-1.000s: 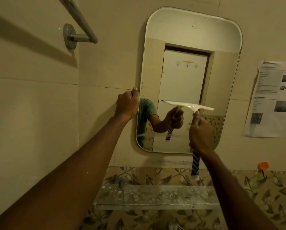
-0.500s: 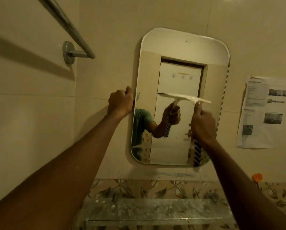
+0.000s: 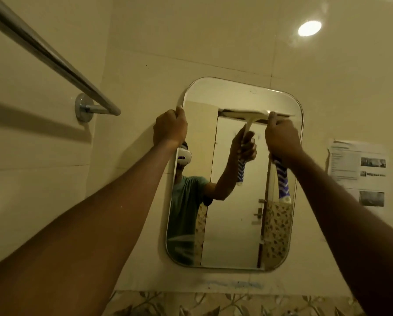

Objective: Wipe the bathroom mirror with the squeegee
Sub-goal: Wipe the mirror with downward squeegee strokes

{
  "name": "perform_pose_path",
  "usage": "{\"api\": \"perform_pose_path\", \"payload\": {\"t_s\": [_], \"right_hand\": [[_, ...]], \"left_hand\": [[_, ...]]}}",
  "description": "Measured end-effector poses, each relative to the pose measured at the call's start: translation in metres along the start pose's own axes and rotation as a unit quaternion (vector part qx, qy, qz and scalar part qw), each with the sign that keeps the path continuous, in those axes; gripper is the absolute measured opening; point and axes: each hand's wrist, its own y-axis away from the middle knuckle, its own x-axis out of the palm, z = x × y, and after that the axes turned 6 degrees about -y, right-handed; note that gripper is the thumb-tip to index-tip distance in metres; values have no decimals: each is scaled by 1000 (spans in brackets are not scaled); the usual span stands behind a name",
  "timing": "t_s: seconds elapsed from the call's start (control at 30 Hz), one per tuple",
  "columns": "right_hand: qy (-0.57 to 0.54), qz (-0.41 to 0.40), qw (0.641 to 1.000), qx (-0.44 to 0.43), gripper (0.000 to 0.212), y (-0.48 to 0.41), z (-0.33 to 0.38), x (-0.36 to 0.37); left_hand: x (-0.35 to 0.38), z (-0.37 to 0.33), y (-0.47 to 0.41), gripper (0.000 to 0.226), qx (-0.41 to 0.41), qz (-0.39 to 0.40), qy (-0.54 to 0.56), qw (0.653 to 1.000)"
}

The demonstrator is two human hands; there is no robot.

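A rounded rectangular mirror (image 3: 232, 224) hangs on the cream tiled wall. My right hand (image 3: 280, 139) grips a squeegee (image 3: 282, 176) by its blue-and-white patterned handle; its pale blade lies flat against the glass in the mirror's upper part. My left hand (image 3: 170, 128) is closed on the mirror's upper left edge. The glass reflects the person, the squeegee and a door.
A metal towel rail (image 3: 54, 62) juts from the left wall at head height. A printed paper sheet (image 3: 357, 172) is stuck to the wall right of the mirror. A leaf-patterned tile band (image 3: 213, 304) runs along the bottom. A ceiling light reflects at the upper right.
My right hand has drawn the squeegee blade up the glass from the middle to the upper part. My left hand slid higher along the mirror's left edge. The view tilted upward.
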Motion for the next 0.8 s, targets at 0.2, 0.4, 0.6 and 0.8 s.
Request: {"api": "perform_pose_path", "payload": {"t_s": [0.2, 0.4, 0.6, 0.8], "right_hand": [[5, 10, 999, 44, 58, 130, -92, 19], [34, 36, 994, 97, 64, 171, -123, 4], [-28, -14, 997, 71, 54, 86, -93, -24], [-2, -4, 990, 144, 64, 177, -166, -8]], "left_hand": [[5, 6, 6, 59, 12, -27, -10, 1000], [12, 22, 44, 54, 17, -68, -41, 997], [16, 40, 66, 57, 23, -99, -42, 994], [20, 57, 87, 59, 4, -101, -47, 994]]}}
